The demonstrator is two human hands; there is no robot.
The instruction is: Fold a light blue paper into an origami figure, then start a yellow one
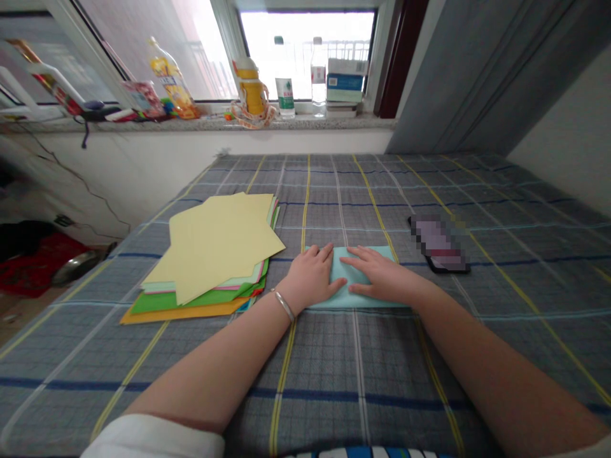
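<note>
A folded pale turquoise paper strip (pixel 356 283) lies flat on the plaid cover in front of me. My left hand (pixel 312 277) rests palm-down on its left part, and my right hand (pixel 377 275) lies flat on its right part. The fingertips of both hands nearly meet over the paper, and neither hand grips it. A silver bangle (pixel 284 305) circles my left wrist. Just left of that hand lies a loose stack of coloured paper sheets (pixel 219 245), pale yellow on top, with green and orange showing below.
The plaid grey cover (pixel 363 362) stretches beyond the hands, and a phone (pixel 439 245) with a blurred screen lies to the right. Bottles, a yellow flask and stacked boxes stand on the stone window sill (pixel 200 124) at the far edge. A grey curtain (pixel 477 70) hangs at the upper right.
</note>
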